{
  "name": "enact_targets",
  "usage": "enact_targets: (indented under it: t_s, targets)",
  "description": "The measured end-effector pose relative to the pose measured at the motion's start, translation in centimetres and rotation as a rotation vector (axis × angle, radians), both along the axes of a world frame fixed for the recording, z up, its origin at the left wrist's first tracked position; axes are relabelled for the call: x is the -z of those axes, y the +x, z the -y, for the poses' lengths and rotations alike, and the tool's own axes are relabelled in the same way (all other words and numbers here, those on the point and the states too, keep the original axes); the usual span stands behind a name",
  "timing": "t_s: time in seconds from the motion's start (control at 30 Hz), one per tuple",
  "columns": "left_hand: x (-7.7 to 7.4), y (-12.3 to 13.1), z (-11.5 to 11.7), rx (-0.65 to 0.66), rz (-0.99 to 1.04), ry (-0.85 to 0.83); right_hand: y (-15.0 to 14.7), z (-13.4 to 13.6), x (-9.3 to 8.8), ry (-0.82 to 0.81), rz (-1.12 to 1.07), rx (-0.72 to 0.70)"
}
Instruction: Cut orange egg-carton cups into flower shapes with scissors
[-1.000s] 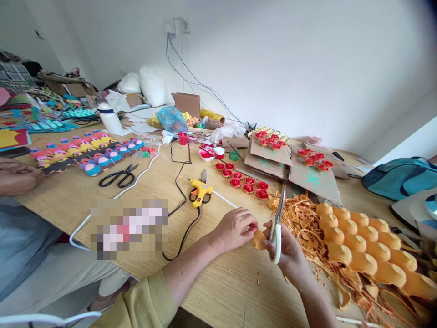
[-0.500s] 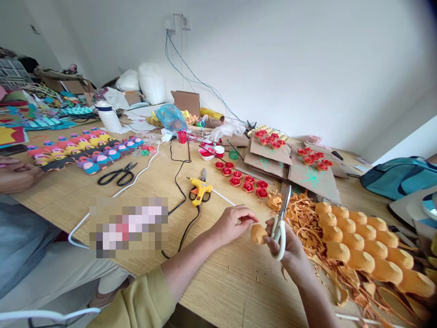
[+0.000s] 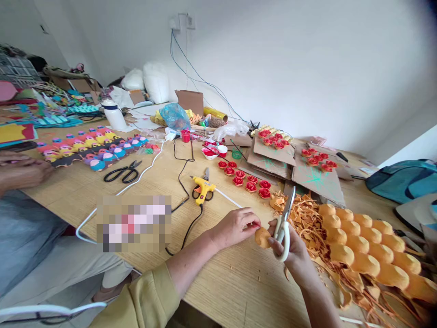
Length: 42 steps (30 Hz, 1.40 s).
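An orange egg-carton cup (image 3: pixel 262 238) is held between my two hands above the table. My left hand (image 3: pixel 234 226) pinches its upper left edge with the fingertips. In my right hand (image 3: pixel 296 253) are white-handled scissors (image 3: pixel 282 238), their blades together and pointing up and away. The right thumb also presses against the cup's right side. Just beyond the scissors lies a heap of orange carton trimmings (image 3: pixel 300 212). To its right rests an orange egg carton (image 3: pixel 370 246), its bumps facing up.
Left of my hands lie a yellow glue gun (image 3: pixel 204 189) and black scissors (image 3: pixel 123 172). Red paper roses (image 3: pixel 251 187) stand in rows before cardboard sheets (image 3: pixel 317 180). Another person's hands (image 3: pixel 23 172) are at the far left, near a painted egg carton (image 3: pixel 92 148). Cords cross the table.
The view has shifted slightly, so everything sits a little further right. My left fingertips have closed in on the cup's edge, and the cup has turned slightly. The scissors stay in my right hand.
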<state>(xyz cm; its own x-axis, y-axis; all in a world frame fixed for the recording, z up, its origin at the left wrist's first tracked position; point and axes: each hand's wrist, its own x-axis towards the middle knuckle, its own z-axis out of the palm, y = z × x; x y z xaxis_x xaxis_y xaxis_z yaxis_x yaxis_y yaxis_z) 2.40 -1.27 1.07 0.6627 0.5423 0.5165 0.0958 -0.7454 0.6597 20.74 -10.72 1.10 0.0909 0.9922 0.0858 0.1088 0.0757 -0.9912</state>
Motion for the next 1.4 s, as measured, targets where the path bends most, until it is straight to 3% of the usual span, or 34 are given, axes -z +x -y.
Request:
enact_targets:
  t_s: [0.2, 0.43, 0.7, 0.9, 0.97, 1.1, 1.4]
  targets:
    - [0.4, 0.4, 0.3, -0.055, -0.051, 0.031, 0.8, 0.3, 1.0, -0.032, 0.017, 0.029]
    - [1.6, 0.6, -1.0, -0.157, 0.057, -0.174, 1.1, 0.1, 1.8, -0.032, 0.009, 0.120]
    - [1.5, 0.7, -0.9, -0.130, 0.069, -0.346, 0.1, 0.1, 0.6, -0.017, -0.009, 0.019]
    - [1.5, 0.9, -0.7, -0.169, 0.121, -0.336, 0.4, 0.1, 1.7, -0.004, -0.018, 0.038]
    - [1.6, 1.0, -0.7, -0.169, 0.123, -0.412, 0.4, 0.0, 2.0, -0.003, -0.026, 0.066]
    - [1.5, 1.1, -0.5, -0.117, 0.148, -0.683, 0.2, -0.2, 2.0, -0.011, -0.055, 0.092]
    - [0.4, 0.9, -0.1, 0.113, 0.235, -0.899, -0.5, -0.2, 1.4, 0.026, -0.083, 0.051]
